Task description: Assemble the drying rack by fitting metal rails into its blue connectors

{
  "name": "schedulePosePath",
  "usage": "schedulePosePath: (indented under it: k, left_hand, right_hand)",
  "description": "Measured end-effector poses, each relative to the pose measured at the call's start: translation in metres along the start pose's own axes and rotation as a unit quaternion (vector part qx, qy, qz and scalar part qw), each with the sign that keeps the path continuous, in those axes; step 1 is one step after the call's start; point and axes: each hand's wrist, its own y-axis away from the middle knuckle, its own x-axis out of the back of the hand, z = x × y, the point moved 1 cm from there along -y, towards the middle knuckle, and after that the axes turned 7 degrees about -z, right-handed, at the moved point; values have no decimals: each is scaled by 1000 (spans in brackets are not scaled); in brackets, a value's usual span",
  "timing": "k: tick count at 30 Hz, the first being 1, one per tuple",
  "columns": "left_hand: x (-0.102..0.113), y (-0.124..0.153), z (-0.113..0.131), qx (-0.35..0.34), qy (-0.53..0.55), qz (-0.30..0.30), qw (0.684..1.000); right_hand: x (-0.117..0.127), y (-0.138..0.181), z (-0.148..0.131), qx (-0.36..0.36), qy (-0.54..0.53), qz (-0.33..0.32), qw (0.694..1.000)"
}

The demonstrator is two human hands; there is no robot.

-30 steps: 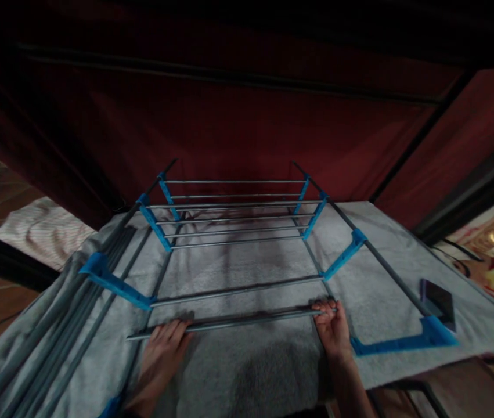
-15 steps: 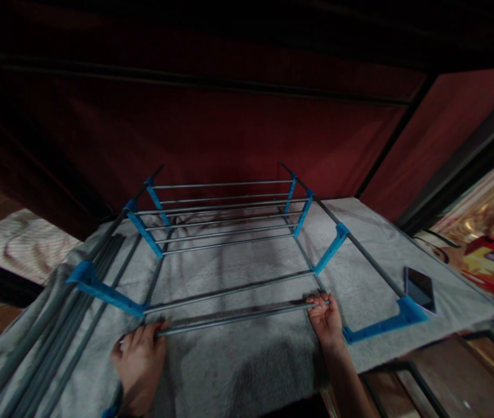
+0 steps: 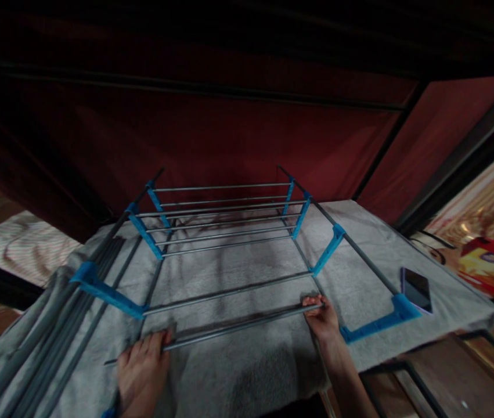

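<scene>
A thin grey metal rod (image 3: pixel 238 327) runs crosswise between my two hands, tilted slightly so its left side is lower in view. My left hand (image 3: pixel 144 366) is closed over it, and a short end pokes out beyond the fingers. At the other end, my right hand (image 3: pixel 323 319) grips the rod palm up with curled fingers. Just beyond lies a partly assembled rack of grey tubes with blue plastic brackets (image 3: pixel 110 299). One crossbar (image 3: pixel 229 293) joins its nearer middle brackets. The near right bracket (image 3: pixel 379 322) has no crossbar in it.
Several loose grey tubes (image 3: pixel 64 331) lie at the left on the grey cloth (image 3: pixel 229 383). A phone (image 3: pixel 416 289) rests at the right, near a red and yellow package (image 3: pixel 493 264). Dark red panels (image 3: pixel 229 133) stand behind the rack.
The rod's left side has come closer to me with my left hand. Its left end now sticks out past that hand. My right hand has shifted slightly left.
</scene>
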Motion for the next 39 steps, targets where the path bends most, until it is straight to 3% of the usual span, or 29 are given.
schedulePosePath:
  k: [5,10,15,18,29,36,39]
  left_hand:
    - [-16,2,0,-95,41,-32,994]
    - [-44,1,-4,-207,76,24,975]
    - [-44,16,24,-302,61,40,951]
    - [-37,25,44,-350,51,42,934]
    - [-11,-1,64,-330,108,28,937]
    - [-18,3,63,-326,116,28,938]
    - [-21,2,64,-322,118,42,938]
  right_hand:
    - [9,6,-2,17,-13,78,997]
    - [9,11,-13,100,33,117,988]
    - [7,9,-15,212,85,170,959]
    - [5,9,-17,244,79,191,947]
    - [-4,13,-14,223,98,211,947]
    - [-15,8,-10,214,89,238,943]
    - [-18,10,-5,203,107,212,950]
